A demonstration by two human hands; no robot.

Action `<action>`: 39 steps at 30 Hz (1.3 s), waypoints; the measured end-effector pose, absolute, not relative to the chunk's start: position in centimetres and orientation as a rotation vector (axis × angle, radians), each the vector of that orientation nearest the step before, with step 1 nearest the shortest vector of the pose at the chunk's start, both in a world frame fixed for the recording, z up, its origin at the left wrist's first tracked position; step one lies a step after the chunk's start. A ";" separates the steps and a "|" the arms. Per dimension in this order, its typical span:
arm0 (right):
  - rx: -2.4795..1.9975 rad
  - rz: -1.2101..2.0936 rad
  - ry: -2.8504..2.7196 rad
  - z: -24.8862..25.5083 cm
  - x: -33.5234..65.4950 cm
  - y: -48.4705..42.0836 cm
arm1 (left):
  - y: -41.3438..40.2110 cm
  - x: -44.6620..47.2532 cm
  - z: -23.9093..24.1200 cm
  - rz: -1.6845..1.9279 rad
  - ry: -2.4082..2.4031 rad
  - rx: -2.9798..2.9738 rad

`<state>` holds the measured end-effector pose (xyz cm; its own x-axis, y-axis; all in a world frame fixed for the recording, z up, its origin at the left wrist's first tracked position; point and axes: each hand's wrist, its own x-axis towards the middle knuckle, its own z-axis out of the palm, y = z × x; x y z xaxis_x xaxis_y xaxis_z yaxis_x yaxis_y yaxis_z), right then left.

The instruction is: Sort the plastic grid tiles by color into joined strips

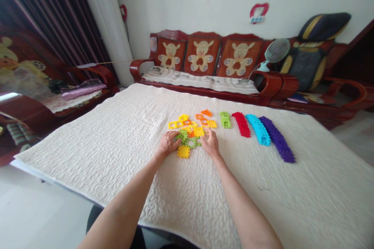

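A loose pile of interlocking plastic tiles lies in the middle of the covered table. My left hand (168, 143) is at the pile's left side, its fingers closed on a green tile (183, 136). At the right side is my right hand (210, 142), thumb and fingers pinching the edge of a yellow square tile (199, 131). Another green tile (191, 142) lies between the hands, and a yellow tile (183, 152) sits nearest me. Behind them are yellow frame tiles (175, 125) and orange tiles (200, 116). Some tiles overlap and are partly hidden.
To the right stand rows of tiles sorted by colour: short green (225, 120), red (242, 125), light blue (258, 129) and purple (277, 139). A quilted cream cover (117, 136) spans the table. Beyond it is a wooden sofa (142, 67) with a small fan (277, 51).
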<state>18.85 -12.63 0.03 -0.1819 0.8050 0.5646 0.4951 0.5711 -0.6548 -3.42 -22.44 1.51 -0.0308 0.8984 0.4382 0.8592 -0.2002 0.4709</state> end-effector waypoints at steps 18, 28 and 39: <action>-1.164 0.090 -2.114 -0.2 18.9 -16.4 | -22.4 -3.4 1.4 1.081 1.965 2.150; -1.006 0.341 -2.090 0.0 22.6 -17.3 | -22.0 -3.7 0.8 1.092 1.937 2.130; -1.347 0.262 -1.883 0.4 25.9 -14.4 | -21.8 -3.8 0.5 1.105 1.932 2.155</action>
